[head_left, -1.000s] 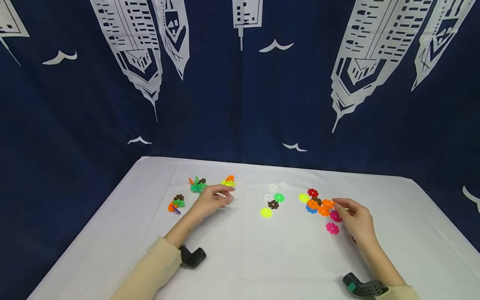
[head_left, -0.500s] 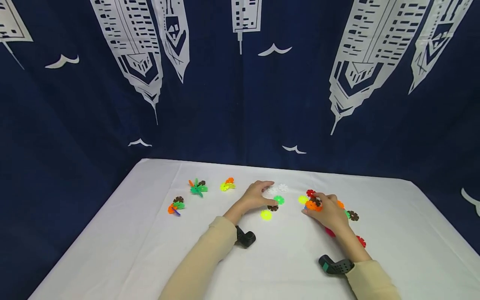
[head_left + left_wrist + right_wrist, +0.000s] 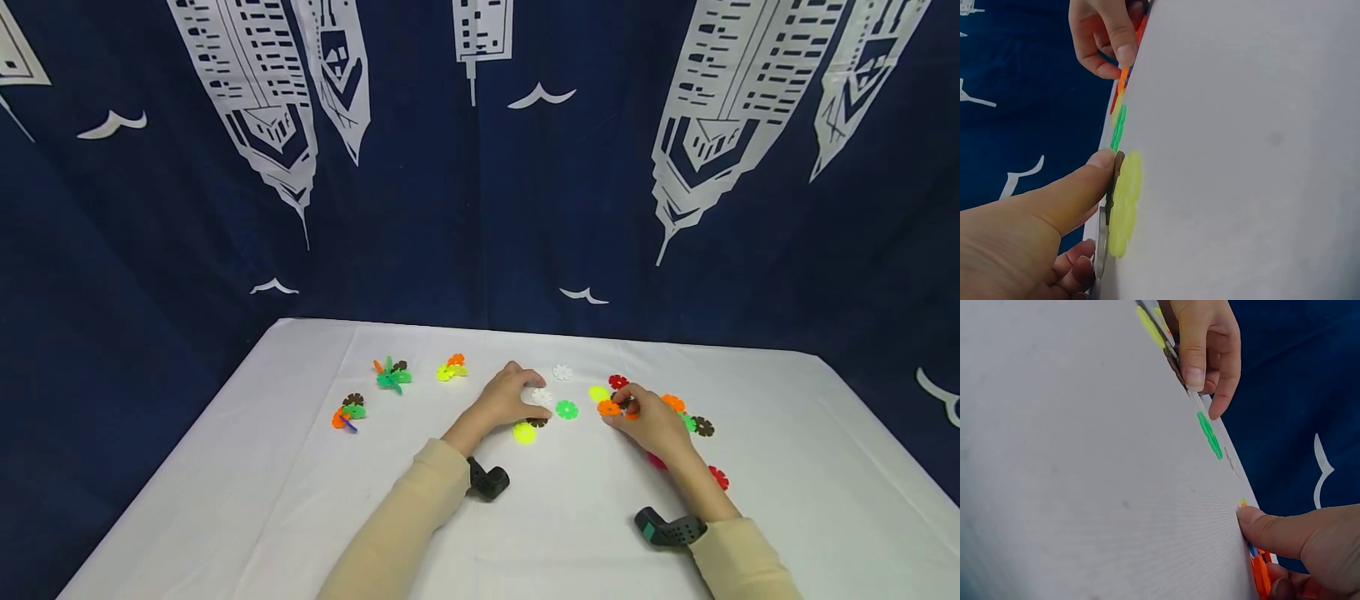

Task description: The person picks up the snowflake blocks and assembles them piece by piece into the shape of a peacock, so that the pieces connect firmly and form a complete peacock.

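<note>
My left hand point(image 3: 508, 398) reaches over loose flower-shaped plastic discs, thumb and fingers spread apart. Between them lies a white disc point(image 3: 542, 397). The thumb comes down at a brown disc point(image 3: 1117, 164), partly covered, beside a yellow disc point(image 3: 524, 432). Just right of this hand is a green disc point(image 3: 567, 409). My right hand point(image 3: 654, 423) bends over the right-hand pile, and its thumb and index finger pinch an orange disc point(image 3: 609, 407). Close by lie a yellow disc point(image 3: 598, 393) and a red disc point(image 3: 618, 381). The hand hides other discs beneath it.
Several joined disc clusters stand at the left: a green one point(image 3: 393, 377), a yellow one point(image 3: 450, 369) and an orange-green one point(image 3: 348, 412). Right of my right hand lie a brown disc point(image 3: 702, 426) and a red disc point(image 3: 717, 477). A dark blue curtain point(image 3: 480, 208) hangs behind the table.
My left hand has moved right from the yellow cluster to the white discs. My right hand has moved left from the pink discs to the orange ones. The green disc has shifted slightly right.
</note>
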`<state>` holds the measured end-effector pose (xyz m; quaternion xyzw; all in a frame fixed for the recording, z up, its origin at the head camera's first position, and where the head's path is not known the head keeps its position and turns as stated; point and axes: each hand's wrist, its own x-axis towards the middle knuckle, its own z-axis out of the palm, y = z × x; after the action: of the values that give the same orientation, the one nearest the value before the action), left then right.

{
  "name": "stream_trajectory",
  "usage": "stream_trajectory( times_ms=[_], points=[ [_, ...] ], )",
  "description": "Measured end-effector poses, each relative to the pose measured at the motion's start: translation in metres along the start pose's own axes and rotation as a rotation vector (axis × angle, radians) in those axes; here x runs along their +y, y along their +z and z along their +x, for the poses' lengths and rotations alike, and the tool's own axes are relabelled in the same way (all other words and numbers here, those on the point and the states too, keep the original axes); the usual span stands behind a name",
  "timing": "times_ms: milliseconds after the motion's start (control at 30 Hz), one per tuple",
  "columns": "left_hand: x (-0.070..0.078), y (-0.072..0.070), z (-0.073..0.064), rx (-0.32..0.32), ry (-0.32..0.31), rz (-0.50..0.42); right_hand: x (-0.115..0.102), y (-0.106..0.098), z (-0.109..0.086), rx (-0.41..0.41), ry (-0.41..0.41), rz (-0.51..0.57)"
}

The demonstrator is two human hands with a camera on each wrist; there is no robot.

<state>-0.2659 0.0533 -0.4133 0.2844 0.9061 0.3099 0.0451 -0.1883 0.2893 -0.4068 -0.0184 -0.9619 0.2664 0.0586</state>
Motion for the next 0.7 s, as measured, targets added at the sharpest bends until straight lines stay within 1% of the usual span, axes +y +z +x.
stream_trajectory(
  times_ms=[133, 267, 333, 500, 633, 700],
  points=[
    [-0.001, 0.000, -0.001, 0.007, 0.029, 0.004, -0.001, 0.000, -0.001, -0.007, 0.027, 0.013],
    [-0.002, -0.001, -0.006, 0.028, 0.070, -0.014, 0.000, 0.000, -0.003, 0.014, 0.024, 0.040],
    [-0.004, -0.002, -0.008, 0.037, 0.087, -0.038, 0.000, 0.000, -0.004, 0.031, 0.014, 0.053],
    [-0.010, -0.006, -0.016, 0.056, 0.086, -0.156, -0.002, 0.002, -0.010, 0.059, -0.010, 0.115],
    [-0.012, -0.016, -0.030, 0.083, 0.070, -0.258, -0.008, 0.002, -0.018, 0.062, -0.066, 0.202],
    [-0.011, -0.022, -0.039, 0.092, 0.068, -0.290, -0.014, 0.002, -0.024, 0.037, -0.083, 0.276]
  ],
)
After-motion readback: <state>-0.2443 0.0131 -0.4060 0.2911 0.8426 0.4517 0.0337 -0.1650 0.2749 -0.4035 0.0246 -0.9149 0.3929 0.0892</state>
